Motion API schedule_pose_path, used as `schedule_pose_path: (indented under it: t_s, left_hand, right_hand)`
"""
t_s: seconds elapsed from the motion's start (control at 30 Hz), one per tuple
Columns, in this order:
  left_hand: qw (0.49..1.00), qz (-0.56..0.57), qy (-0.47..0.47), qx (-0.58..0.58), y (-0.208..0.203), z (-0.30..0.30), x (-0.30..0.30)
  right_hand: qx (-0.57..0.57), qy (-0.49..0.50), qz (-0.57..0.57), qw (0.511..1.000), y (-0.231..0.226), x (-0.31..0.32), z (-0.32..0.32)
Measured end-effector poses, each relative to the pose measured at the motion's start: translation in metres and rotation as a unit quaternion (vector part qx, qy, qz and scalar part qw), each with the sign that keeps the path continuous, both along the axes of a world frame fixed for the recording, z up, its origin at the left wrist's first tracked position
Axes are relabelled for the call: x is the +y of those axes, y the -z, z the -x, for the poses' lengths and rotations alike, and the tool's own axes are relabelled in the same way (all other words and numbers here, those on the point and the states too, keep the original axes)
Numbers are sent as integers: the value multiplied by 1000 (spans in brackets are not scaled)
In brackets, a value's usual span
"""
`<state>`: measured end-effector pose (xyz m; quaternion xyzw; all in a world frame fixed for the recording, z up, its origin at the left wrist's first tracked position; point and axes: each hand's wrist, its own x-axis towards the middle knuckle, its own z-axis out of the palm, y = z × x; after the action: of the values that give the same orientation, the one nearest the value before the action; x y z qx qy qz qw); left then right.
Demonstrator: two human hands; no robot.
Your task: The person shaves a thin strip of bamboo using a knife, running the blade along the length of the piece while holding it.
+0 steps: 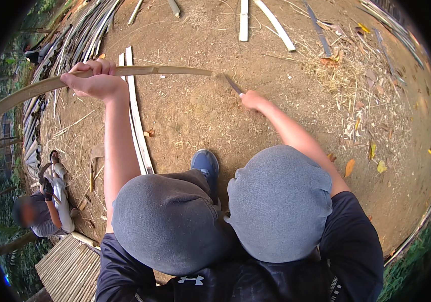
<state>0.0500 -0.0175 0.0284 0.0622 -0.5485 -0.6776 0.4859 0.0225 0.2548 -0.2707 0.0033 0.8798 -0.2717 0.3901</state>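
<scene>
My left hand (pixel 97 83) is closed around a long, split bamboo strip (pixel 175 70). The strip runs from the far left edge, through that hand, to an end near the middle of the view. Just right of this end is the dark blade of a knife (pixel 232 84). My right hand (pixel 252 100) grips the knife, its fingers wrapped so that the handle is mostly hidden. A small pale tuft lies between blade and strip end; whether the two touch, I cannot tell.
Below the bamboo strip, pale slats (pixel 136 116) lie on the dirt ground. More slats (pixel 244 22) are at the far side, with shavings (pixel 349 83) at right. Bamboo poles (pixel 82 38) are piled at far left. Another person (pixel 49 206) sits at left beside a cane panel (pixel 69 267).
</scene>
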Motion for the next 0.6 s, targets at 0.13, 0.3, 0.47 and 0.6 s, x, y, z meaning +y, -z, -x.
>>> schedule_pose_path:
  t_s: [0.13, 0.3, 0.47, 0.6]
  left_hand:
    - [1000, 9, 4, -6, 1, -2, -8]
    - [1000, -14, 12, 4, 2, 7, 2]
    - [999, -10, 51, -9, 2, 14, 8]
    - [996, 0, 81, -30, 2, 9, 2]
  right_hand:
    - [-36, 162, 42, 985, 7, 45, 11]
    - [125, 303, 69, 942, 17, 94, 36]
    - [165, 136, 2, 977, 0, 14, 48]
    - [76, -39, 108, 990, -18, -32, 63]
